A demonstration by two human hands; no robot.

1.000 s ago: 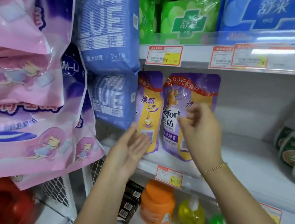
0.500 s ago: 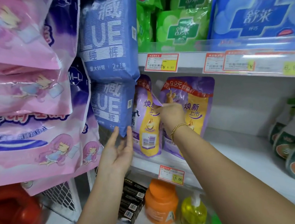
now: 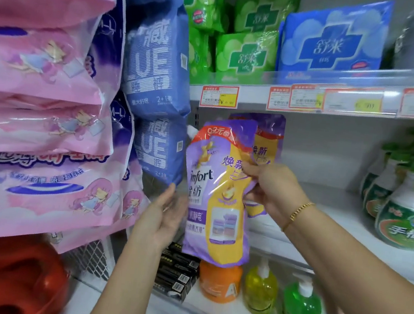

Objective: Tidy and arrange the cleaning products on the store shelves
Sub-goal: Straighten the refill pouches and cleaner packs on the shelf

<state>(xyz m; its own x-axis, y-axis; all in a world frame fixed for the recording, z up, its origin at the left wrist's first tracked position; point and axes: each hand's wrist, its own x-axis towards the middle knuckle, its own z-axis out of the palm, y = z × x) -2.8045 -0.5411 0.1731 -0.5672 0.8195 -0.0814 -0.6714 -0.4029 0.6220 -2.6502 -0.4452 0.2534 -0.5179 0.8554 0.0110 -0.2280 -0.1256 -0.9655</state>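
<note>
On the middle shelf (image 3: 322, 221), it's softener pouches in play: the right hand (image 3: 272, 187) pinches the front purple pouch (image 3: 217, 196) by its right edge and holds it upright out in front of the shelf lip, its bottom hanging over the orange bottle (image 3: 220, 282) below. The left hand (image 3: 165, 219) is released, fingers straight, touching the pouch's lower left side. A second pouch (image 3: 270, 133) sits just behind; whether the right fingers catch it too is hard to tell. By the look of it, this pouch needs setting back squarely, while the green bottles (image 3: 400, 212) to the right already stand in line.
</note>
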